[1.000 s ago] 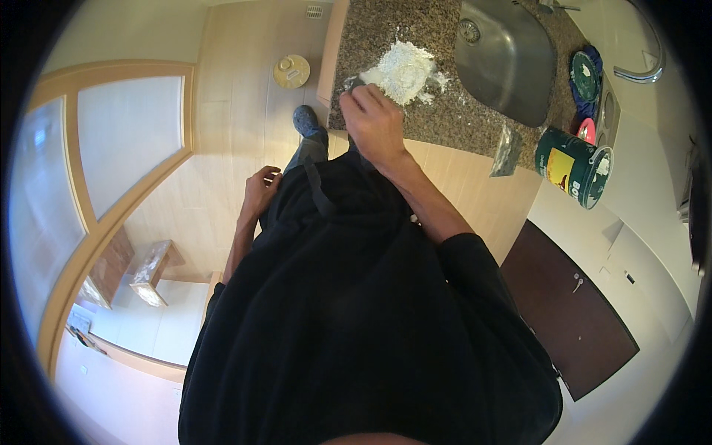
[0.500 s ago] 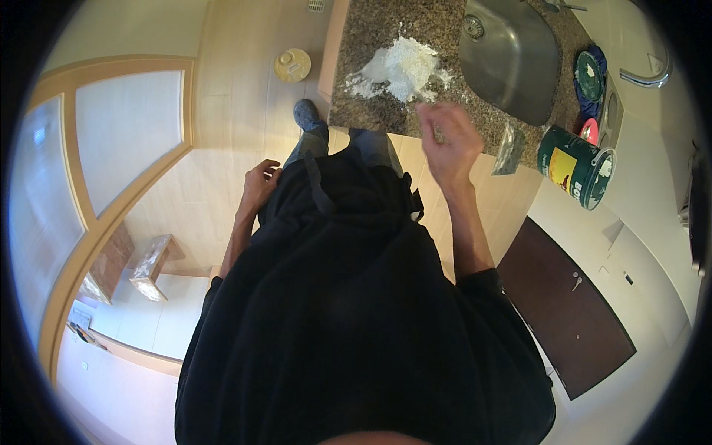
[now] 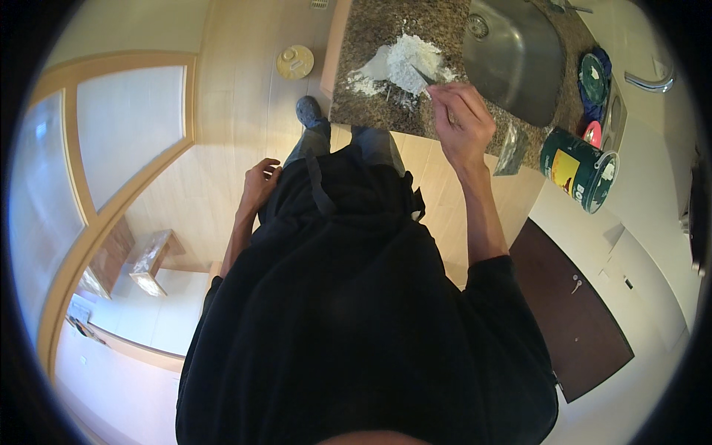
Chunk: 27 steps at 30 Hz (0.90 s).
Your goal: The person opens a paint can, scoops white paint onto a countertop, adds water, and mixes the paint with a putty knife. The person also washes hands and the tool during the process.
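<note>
Dark-bladed scraper [image 3: 421, 75] pinched in right hand [image 3: 465, 122], fingers curled tight round grip. White powder heap [image 3: 405, 56] on speckled countertop [image 3: 371, 113], ahead and left of right hand, the nearer one; blade slanting same way, tip at heap's right side. Left hand [image 3: 263, 179] by thigh, loosely curled, nothing visible inside. Green bucket [image 3: 586, 167] far right, whitish residue at mouth, fill unclear.

From the left side of my head, my wide fisheye view looks steeply down, close over my black top [image 3: 348, 319] and farther from the near edge of the countertop [image 3: 371, 113].
</note>
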Each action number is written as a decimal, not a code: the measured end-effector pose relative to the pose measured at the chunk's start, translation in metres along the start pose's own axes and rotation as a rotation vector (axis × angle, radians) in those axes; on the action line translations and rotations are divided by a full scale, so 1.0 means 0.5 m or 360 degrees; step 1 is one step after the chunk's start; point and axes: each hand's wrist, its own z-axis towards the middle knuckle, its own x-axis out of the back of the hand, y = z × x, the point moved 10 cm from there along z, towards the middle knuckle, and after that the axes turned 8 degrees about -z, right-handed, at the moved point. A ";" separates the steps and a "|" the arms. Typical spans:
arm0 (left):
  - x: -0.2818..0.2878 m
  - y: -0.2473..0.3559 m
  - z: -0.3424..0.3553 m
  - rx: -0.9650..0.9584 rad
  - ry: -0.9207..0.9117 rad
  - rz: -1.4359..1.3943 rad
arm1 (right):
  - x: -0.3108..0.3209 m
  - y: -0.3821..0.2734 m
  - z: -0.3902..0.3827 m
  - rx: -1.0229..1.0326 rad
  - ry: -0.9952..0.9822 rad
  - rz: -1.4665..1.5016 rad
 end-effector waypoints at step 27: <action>-0.101 -0.077 -0.181 0.0302 0.0496 -0.0295 | -0.336 -0.106 0.255 0.0820 -0.1955 0.0466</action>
